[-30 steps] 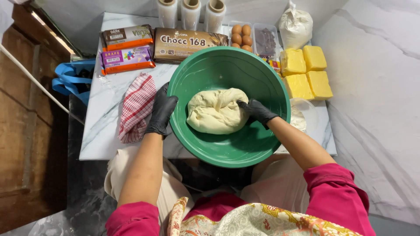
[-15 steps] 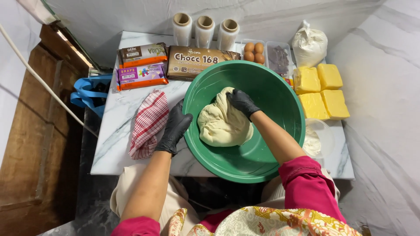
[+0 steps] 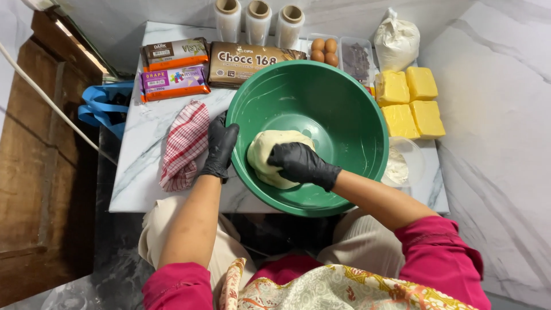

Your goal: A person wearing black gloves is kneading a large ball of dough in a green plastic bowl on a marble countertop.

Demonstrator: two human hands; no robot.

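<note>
A person's gloved right hand presses curled fingers into pale dough low in a green bowl. Left hand, fingers spread, grips the rim. Hard pressing could tip the bowl off the worktop. Beyond: 4 butter blocks.

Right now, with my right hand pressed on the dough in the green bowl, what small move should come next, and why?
Probably fold the dough back toward the bowl's centre: the right hand has pushed it against the near-left wall of the green bowl, beside the left hand gripping the rim.
</note>
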